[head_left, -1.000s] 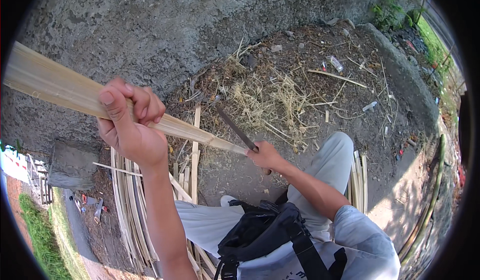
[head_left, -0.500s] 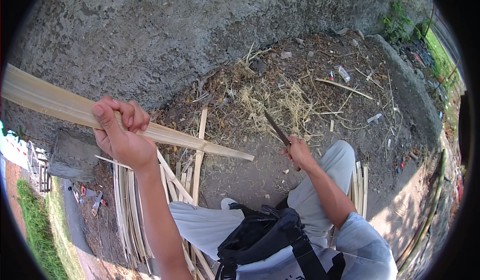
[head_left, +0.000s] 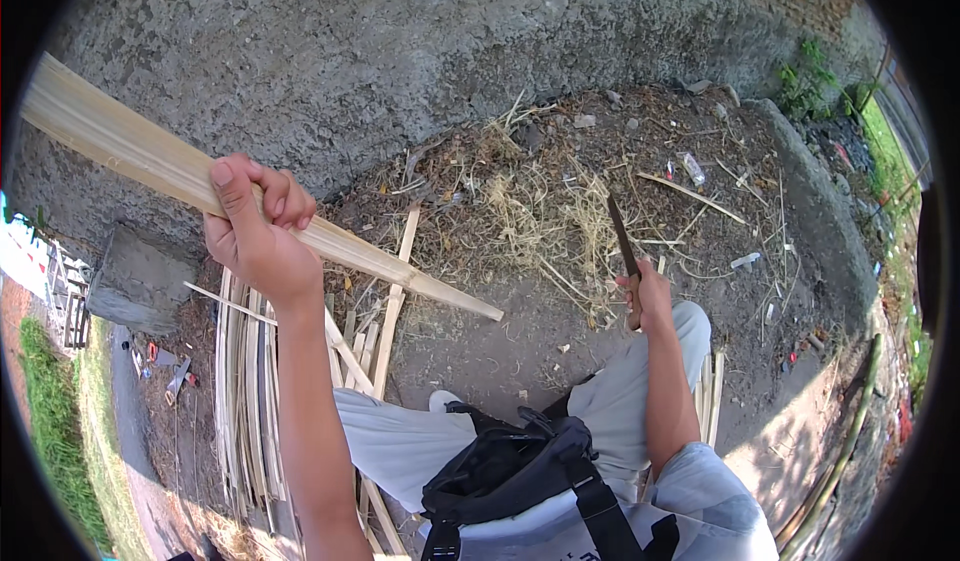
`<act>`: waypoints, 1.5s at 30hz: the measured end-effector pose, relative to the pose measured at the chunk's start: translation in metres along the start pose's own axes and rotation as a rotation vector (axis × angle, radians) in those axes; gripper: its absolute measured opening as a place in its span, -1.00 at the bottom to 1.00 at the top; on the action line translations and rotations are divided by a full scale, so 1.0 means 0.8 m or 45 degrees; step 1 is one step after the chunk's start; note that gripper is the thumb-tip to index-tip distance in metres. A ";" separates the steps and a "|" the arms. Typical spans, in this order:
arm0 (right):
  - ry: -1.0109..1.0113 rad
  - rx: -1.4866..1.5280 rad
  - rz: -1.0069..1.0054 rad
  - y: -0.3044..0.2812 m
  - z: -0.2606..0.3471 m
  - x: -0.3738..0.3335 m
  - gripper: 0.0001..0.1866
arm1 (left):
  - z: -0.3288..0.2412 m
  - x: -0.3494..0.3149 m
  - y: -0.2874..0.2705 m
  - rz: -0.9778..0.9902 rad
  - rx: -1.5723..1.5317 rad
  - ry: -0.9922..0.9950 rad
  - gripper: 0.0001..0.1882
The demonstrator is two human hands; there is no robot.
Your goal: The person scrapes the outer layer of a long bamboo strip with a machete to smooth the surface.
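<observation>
My left hand (head_left: 262, 226) is closed around a long pale bamboo strip (head_left: 400, 273). The strip slants from the upper left down to a tip above the bare ground in front of me. Its far upper end runs to the rim of the view. In my right hand (head_left: 650, 296) is a knife (head_left: 622, 236) with a long dark blade, gripped by its handle and pointing up and away. The blade stands well apart from the strip, over the shavings. My right forearm is beside my bent right knee.
Many cut strips (head_left: 245, 391) lie in a bundle at my left, and more (head_left: 708, 396) by my right knee. Curled shavings (head_left: 540, 216) cover the soil before a rough grey wall (head_left: 350, 51). A black bag (head_left: 510, 471) rests at my lap. A clear bottle (head_left: 693, 169) lies beyond.
My right hand has swung right and slightly up with the knife, whose blade now points more upright. The left hand still grips the strip, which has shifted little.
</observation>
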State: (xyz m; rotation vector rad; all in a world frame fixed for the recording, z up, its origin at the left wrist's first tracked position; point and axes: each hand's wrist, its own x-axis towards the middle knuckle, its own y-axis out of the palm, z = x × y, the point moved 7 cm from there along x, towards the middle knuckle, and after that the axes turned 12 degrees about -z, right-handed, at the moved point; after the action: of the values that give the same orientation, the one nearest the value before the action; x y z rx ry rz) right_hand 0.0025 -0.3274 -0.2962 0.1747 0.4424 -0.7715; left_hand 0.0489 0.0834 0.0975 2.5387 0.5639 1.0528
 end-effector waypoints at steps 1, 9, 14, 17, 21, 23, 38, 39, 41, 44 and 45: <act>0.005 -0.003 0.001 0.000 0.000 -0.001 -0.60 | 0.000 -0.001 0.001 -0.003 0.003 0.004 -0.62; 0.081 -0.010 0.030 0.004 -0.008 0.007 -0.62 | -0.006 0.004 -0.010 -0.006 -0.007 -0.010 -0.61; 0.162 0.147 0.001 -0.015 -0.019 0.009 -0.64 | -0.026 -0.006 -0.022 0.034 0.020 -0.044 -0.66; 0.207 0.193 -0.079 -0.034 -0.033 0.016 -0.64 | -0.048 -0.001 -0.003 0.024 0.071 -0.004 -0.61; 0.204 0.217 -0.119 -0.049 -0.031 0.026 -0.63 | -0.094 0.023 0.037 0.222 -0.026 0.050 -0.69; 0.215 0.223 -0.045 -0.031 -0.026 0.030 -0.64 | -0.120 0.040 0.022 0.309 -0.007 0.042 -0.73; 0.233 0.142 -0.092 -0.036 -0.033 0.029 -0.66 | -0.097 0.036 0.047 0.421 0.046 0.089 -0.82; 0.237 0.143 -0.092 -0.036 -0.033 0.030 -0.66 | -0.095 0.036 0.049 0.417 0.068 0.074 -0.82; 0.224 0.137 -0.145 -0.037 -0.032 0.031 -0.64 | -0.089 0.033 0.049 0.364 0.093 0.081 -0.81; -0.511 -0.797 -0.098 -0.013 -0.011 0.004 -0.63 | -0.090 0.033 0.035 0.333 0.097 0.086 -0.81; -0.750 -1.005 -0.078 0.004 -0.019 -0.012 -0.65 | -0.095 0.038 0.028 0.354 0.071 0.083 -0.81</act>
State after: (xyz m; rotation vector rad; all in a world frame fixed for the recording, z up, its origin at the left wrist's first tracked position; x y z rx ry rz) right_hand -0.0064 -0.3141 -0.3056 -0.7891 0.1621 -0.6214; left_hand 0.0183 0.0898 0.1764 2.6952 0.2637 1.2319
